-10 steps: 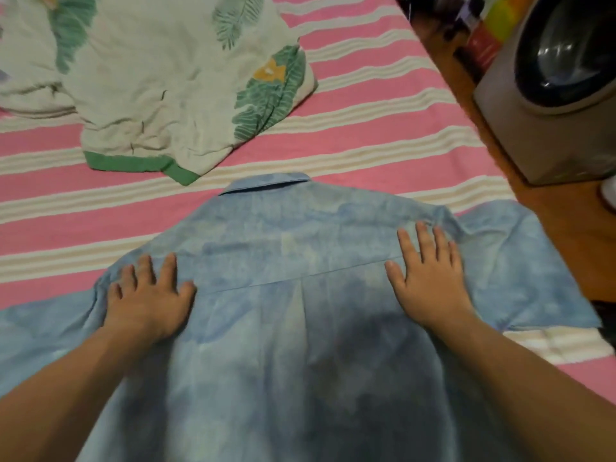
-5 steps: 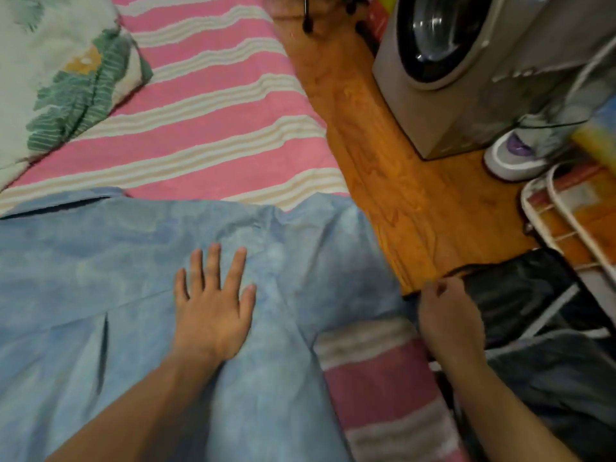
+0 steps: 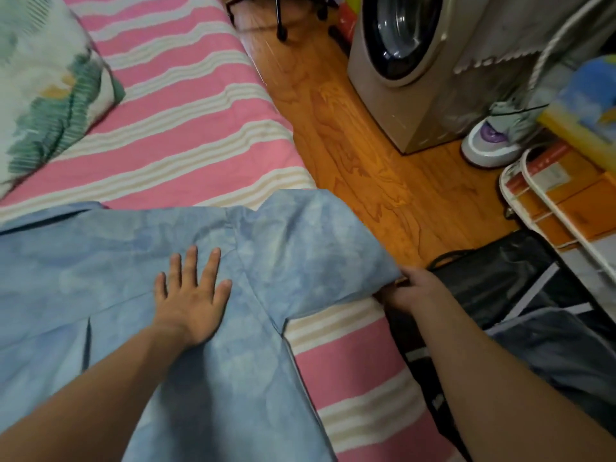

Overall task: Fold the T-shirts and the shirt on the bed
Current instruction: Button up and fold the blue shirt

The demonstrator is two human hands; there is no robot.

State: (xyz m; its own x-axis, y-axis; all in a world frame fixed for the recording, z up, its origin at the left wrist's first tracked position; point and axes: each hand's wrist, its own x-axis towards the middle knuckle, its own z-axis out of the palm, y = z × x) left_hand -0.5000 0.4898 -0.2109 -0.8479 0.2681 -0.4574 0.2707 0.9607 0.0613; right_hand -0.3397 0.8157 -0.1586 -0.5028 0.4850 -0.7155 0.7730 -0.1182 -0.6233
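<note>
2 hands on 1 garment. Bed [image 3: 200, 105] has a pink sheet with cream stripes; its right edge drops to an orange wood-grain floor [image 3: 360, 168]. Front-load washing machine [image 3: 400, 61] stands on that floor, with a white and purple sneaker [image 3: 490, 145] just beside it and chair casters [image 3: 281, 35] further back. White wire rack [image 3: 546, 201] at right holds orange books [image 3: 573, 208]. Black bag [image 3: 500, 278] sits against the bed edge by your right arm; contents can't be told.

Leaf-print fabric [image 3: 50, 95], white and green, lies at the bed's upper left, well apart from your hands.

Blue shirt [image 3: 100, 261] is mottled light blue, spread back-up on the bed, collar toward the far side, centre pleat visible. Your left hand [image 3: 193, 295] lies flat on it near the right shoulder seam, fingers spread. Your right hand [image 3: 410, 288] pinches the cuff edge of the short sleeve [image 3: 316, 248], which overhangs the bed edge.
</note>
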